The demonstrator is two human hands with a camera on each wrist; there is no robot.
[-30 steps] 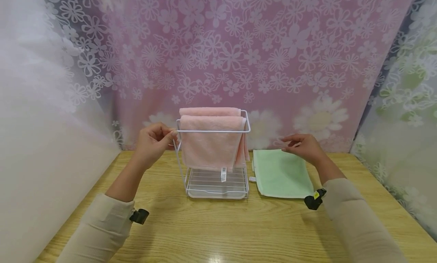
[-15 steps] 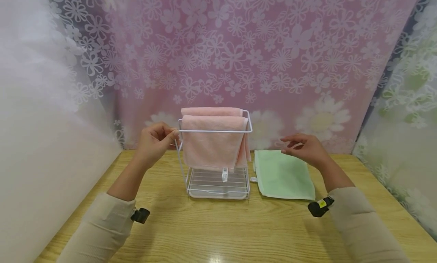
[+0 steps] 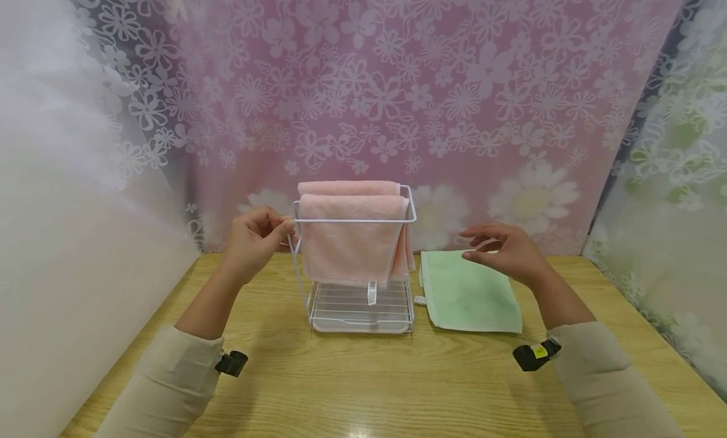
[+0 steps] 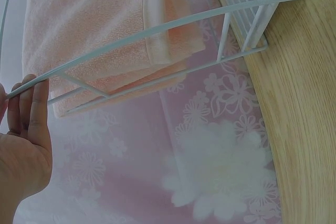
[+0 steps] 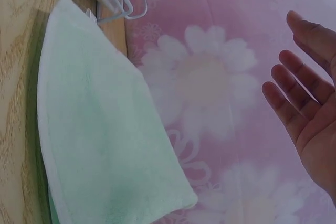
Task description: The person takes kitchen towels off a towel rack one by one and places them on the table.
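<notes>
A white wire rack (image 3: 304, 293) stands mid-table with a folded pink towel (image 3: 349, 242) draped over its upper bars and a small white label hanging from the towel. My left hand (image 3: 255, 242) pinches the rack's upper left corner between thumb and fingers; in the left wrist view the fingers (image 4: 38, 111) curl at the white wire. To the right, a folded green towel (image 3: 471, 293) lies flat on the table. My right hand (image 3: 505, 252) hovers over its far edge, fingers loosely extended, holding nothing. The right wrist view shows that hand's fingers (image 5: 296, 69) spread apart from the green towel.
A wood-grain table (image 3: 363, 387) carries everything. Behind it hangs a pink flowered curtain (image 3: 363, 97), with a whitish sheet (image 3: 102, 236) on the left and a flowered sheet (image 3: 676, 236) on the right. A pale tray (image 3: 363, 325) sits in the rack's base.
My right hand has shifted slightly, its fingers opening a little, and its forearm has moved a bit to the right. The left hand keeps its pinch on the rack; the towels stay put.
</notes>
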